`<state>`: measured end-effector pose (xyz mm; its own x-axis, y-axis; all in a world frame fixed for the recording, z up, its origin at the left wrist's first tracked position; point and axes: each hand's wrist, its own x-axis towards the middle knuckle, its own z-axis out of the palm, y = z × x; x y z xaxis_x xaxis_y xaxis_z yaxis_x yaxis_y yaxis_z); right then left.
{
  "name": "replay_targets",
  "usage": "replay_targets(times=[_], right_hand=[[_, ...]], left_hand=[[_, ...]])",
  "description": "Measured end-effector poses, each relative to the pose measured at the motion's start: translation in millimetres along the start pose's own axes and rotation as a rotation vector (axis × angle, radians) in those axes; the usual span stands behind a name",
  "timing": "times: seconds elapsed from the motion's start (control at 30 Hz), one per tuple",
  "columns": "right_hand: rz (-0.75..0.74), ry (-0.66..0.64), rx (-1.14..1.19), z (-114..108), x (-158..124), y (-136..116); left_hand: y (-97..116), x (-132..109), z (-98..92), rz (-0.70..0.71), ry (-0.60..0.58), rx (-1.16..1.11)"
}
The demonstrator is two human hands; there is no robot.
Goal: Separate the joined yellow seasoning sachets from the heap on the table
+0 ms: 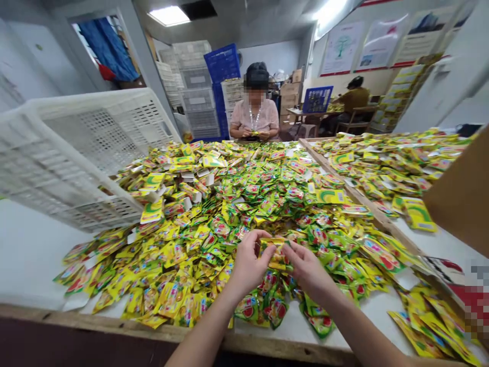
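Yellow packet (277, 261) | top edge crosswise, long axis unclear | left hand (249, 261) and right hand (306, 266) pinch it

Left grip (247, 261), right grip (308, 266), packet (276, 260) between, sachets (260, 191)

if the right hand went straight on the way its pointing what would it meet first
Beyond the small shiny yellow packet in its grip, the right hand would probably meet the bare left hand; depth is unclear.

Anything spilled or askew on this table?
The white perforated plastic crate at the left looks tipped on its side, its mouth toward small yellow cardboard cartons heaped beside it, as if spilled, though possibly deliberate.
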<state>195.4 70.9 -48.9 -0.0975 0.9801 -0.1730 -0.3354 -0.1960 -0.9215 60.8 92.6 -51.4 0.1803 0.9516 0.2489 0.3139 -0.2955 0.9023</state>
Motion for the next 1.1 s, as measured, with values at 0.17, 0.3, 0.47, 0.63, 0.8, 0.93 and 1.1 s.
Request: replay_targets(times=[0.17, 0.3, 0.47, 0.63, 0.8, 0.93, 1.1], right_hand=[[0.032, 0.009, 0.0, -6.6, 3.9, 14.9], [-0.033, 0.153, -0.066, -15.4, 5.0, 11.4], [-0.079, 0.113, -0.154, -17.5, 3.1, 9.5], [-0.185, 0.07, -0.323, -15.7, 2.2, 18.9], [-0.425, -0.063, -0.587, -13.8, -5.1, 15.4], [-0.599, -0.19, -0.74, -12.8, -6.7, 14.2], [-0.779, 0.002, -0.746, -12.7, -1.2, 25.0]], left_hand=[[-3.6, 16.0, -32.9, 0.042, -0.127, 0.352], [-12.5, 63.0, -112.6, -0.153, 0.18, 0.895], [-31.2, 81.1, -200.7, -0.46, 0.357, 1.173], [-21.2, 64.6, -215.4, -0.47, 0.321, 1.264], [27.1, 44.1, -157.3, -0.024, 0.088, 1.073], [49.0, 19.0, -99.1, 0.171, -0.336, 0.555], [31.2, 0.6, -37.8, 0.057, -0.08, 0.117]])
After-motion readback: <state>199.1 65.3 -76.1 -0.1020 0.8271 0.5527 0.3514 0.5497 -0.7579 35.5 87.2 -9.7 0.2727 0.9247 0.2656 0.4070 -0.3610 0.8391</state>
